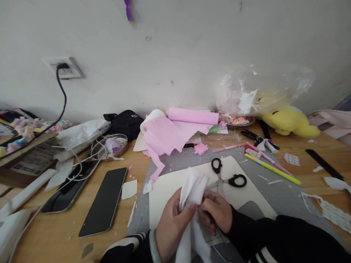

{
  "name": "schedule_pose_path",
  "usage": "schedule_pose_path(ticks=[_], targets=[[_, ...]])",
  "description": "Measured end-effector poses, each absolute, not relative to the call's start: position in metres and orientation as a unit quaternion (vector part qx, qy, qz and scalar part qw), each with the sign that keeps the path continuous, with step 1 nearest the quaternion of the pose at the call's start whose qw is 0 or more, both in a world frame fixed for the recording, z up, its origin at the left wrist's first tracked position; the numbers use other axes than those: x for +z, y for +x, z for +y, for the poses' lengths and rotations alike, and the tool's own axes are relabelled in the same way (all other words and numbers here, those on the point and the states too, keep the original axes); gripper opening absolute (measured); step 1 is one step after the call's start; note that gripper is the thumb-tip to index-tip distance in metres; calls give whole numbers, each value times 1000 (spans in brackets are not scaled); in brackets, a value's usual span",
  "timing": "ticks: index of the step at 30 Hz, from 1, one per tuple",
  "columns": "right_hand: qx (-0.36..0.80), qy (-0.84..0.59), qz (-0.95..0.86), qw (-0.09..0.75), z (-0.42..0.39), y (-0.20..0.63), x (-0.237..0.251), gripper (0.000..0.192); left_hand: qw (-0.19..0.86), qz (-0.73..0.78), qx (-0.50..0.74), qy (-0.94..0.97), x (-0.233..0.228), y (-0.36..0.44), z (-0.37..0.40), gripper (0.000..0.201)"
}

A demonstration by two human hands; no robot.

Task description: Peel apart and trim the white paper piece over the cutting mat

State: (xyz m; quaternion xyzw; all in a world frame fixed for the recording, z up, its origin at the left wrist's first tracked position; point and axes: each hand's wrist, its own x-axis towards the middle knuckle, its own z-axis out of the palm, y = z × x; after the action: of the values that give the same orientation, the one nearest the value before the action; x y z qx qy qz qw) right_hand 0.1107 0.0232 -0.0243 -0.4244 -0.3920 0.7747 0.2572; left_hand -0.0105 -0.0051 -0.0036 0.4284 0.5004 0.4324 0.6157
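A soft white sheet (193, 186), cloth or tissue, is bunched between my two hands and hangs down past the lower edge of the view. My left hand (172, 224) grips it with thumb and fingers. On the other side, my right hand (216, 212) pinches its edge, fingers curled in. Just beyond the right hand, scissors (222, 180) with black handles lie spread on a cream paper sheet (167, 180). This paper has a cut-out near its right side and rests on a grey cutting mat (175, 160).
Crumpled pink paper (167, 133) and a pink roll (193, 116) lie by the wall. Two phones, one a black phone (105, 201), lie left with a white cable. A yellow marker (271, 168), a yellow plush toy (289, 120) and a clear plastic bag (233, 91) are right.
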Motion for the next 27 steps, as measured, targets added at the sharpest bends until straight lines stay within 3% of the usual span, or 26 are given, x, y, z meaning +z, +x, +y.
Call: schedule_pose_path(ticks=[11,19,27], targets=[[774,-418,-383,283,25,110,-24,7,633,512,436,383,-15,-9,-4,34],[791,-410,-364,270,25,111,-24,6,597,526,453,402,-12,-9,-5,39],[790,-402,-390,250,26,112,-23,9,629,517,429,391,-8,-7,-6,36]])
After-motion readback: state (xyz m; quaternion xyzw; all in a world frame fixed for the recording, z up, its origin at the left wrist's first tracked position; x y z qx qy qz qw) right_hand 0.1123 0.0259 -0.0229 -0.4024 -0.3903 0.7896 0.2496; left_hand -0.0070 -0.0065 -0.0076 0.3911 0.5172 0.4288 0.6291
